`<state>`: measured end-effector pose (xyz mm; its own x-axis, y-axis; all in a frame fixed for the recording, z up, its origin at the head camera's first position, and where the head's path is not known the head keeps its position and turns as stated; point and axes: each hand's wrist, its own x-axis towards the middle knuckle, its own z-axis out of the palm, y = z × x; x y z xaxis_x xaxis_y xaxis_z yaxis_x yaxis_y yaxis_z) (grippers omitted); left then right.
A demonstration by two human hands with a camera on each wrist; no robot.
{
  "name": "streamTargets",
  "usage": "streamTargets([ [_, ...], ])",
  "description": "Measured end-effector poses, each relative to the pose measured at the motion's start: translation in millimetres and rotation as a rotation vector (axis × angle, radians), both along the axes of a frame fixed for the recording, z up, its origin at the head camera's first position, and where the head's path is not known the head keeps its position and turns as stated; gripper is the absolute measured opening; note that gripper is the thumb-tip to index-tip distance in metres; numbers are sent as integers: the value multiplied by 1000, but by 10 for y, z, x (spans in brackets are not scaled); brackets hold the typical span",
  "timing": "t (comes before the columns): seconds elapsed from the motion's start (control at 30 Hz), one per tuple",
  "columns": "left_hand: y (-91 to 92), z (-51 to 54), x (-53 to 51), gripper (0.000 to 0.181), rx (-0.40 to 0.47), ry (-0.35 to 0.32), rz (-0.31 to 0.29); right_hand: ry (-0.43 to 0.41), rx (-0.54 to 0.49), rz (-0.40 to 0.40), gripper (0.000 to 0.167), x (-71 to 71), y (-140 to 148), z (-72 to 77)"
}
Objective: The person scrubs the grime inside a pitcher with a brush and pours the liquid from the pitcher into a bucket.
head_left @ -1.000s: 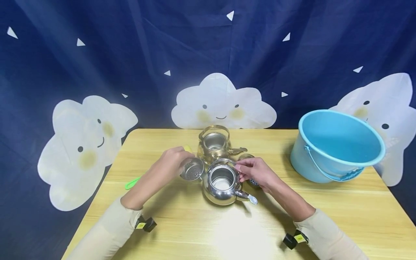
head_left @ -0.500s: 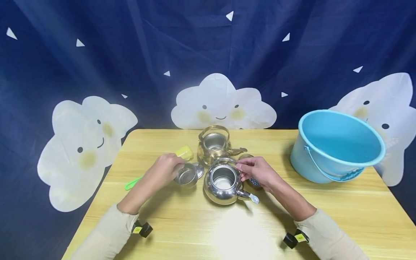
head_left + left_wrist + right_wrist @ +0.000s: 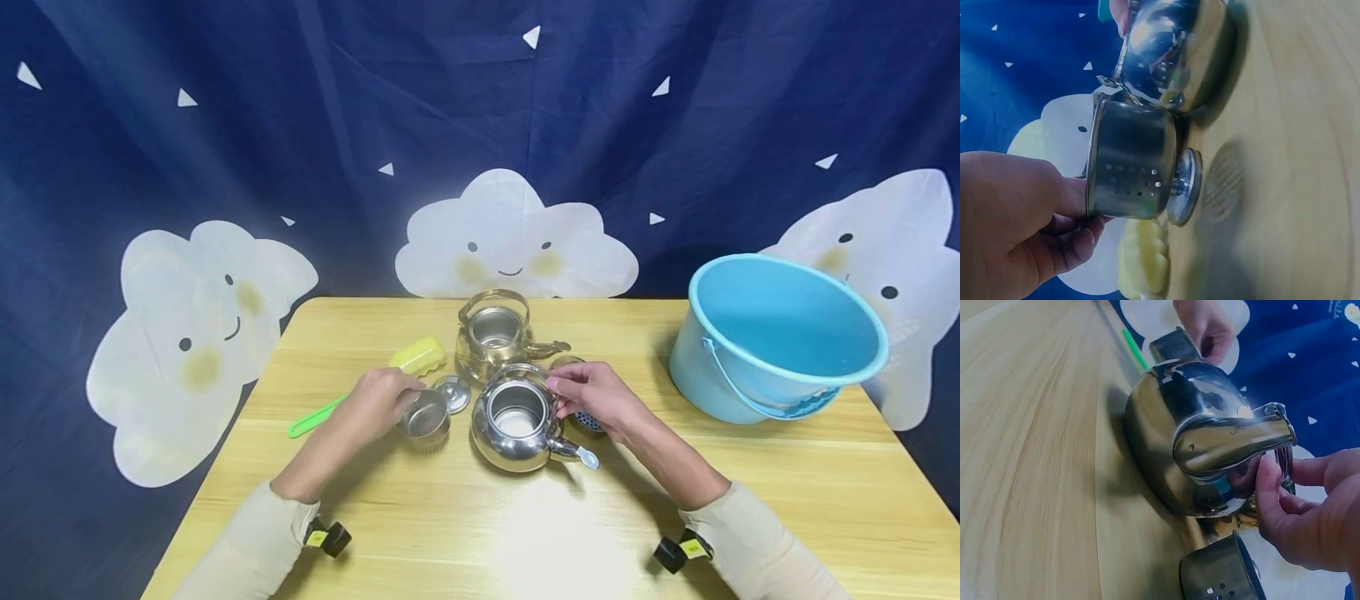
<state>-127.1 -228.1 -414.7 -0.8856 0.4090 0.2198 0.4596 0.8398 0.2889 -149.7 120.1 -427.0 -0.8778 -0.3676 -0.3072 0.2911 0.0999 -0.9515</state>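
My left hand (image 3: 375, 402) pinches the rim of a perforated metal tea strainer (image 3: 1132, 150), which hangs a little above the table with its shadow below. My right hand (image 3: 596, 398) pinches the raised handle of a silver teapot (image 3: 501, 446), whose top has no lid on. The pot's spout points right toward the front. Between strainer and pot lies a small silver lid (image 3: 453, 393), knob side hard to make out. A second strainer (image 3: 1219, 572) stands by the right hand, partly hidden behind it in the head view.
A gold teapot (image 3: 474, 354), lidless, stands just behind the silver one. Behind the left hand lies a sponge brush with a yellow head (image 3: 420, 356) and green handle. A large blue bucket (image 3: 705, 367) stands on the table's right side, water apparently inside.
My left hand has drawn the strainer left and nearer, away from the silver teapot, uncovering the lid and the yellow sponge head. The strainer has turned more upright. My right hand stays on the handle.
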Motion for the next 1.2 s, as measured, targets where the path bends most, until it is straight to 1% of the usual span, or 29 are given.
streamTargets([
  [0.07,-14,-35,6,13,2,-10,-1,1,-5,8,45,1,7,2],
  [0.17,-29,-81,20,14,13,-48,7,0,-8,11,45,1,15,-1],
  [0.27,-32,-109,28,16,17,-91,23,1,-11,14,45,0,17,-3],
  [0.37,-26,-125,32,16,16,-110,35,-1,-11,13,45,0,23,-7],
  [0.53,-17,-177,33,15,3,-111,34,-2,-12,15,45,6,27,-3],
  [0.67,-11,-209,32,14,1,-124,32,1,-10,18,45,8,23,1],
  [0.9,0,-231,35,14,15,-162,36,6,-8,21,45,11,4,11],
  [1.2,24,-243,34,14,0,-168,49,16,-6,27,46,15,13,11],
])
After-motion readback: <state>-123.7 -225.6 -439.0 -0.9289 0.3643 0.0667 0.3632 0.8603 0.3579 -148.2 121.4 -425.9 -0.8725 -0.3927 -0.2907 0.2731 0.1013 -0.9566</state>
